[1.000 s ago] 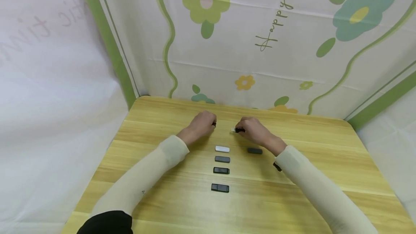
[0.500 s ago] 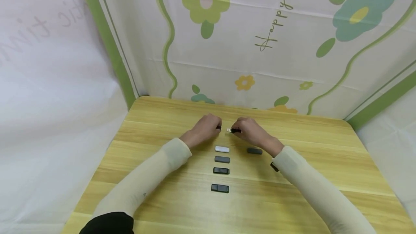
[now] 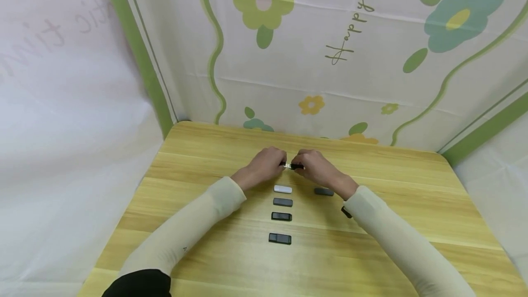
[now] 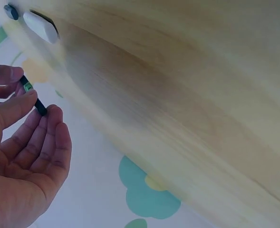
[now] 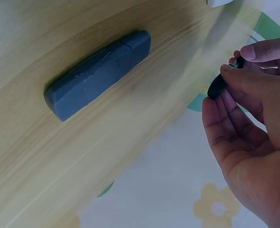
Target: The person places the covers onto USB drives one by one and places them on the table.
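Above the table's far part my right hand [image 3: 316, 167] pinches a black USB stick [image 3: 297, 167] with its metal plug pointing left. Facing it, my left hand [image 3: 265, 165] pinches a small black cap [image 4: 41, 108], mostly covered by the fingers in the head view. Plug and cap are in line and meet or nearly meet; how far the plug sits inside cannot be told. In the right wrist view the stick's black body [image 5: 217, 87] lies between thumb and fingers. A dark grey USB stick [image 5: 99, 73] lies on the table near my right wrist.
In a column nearer the person lie a white USB stick [image 3: 283, 189], a grey one [image 3: 283, 202] and two black ones, the upper [image 3: 281, 217] and the lower [image 3: 280, 239]. A flowered cloth [image 3: 309, 58] hangs behind the wooden table [image 3: 198, 251].
My two hands have come together, the left moving right with the cap and the right moving slightly left with the USB stick. The gap between plug and cap has closed up.
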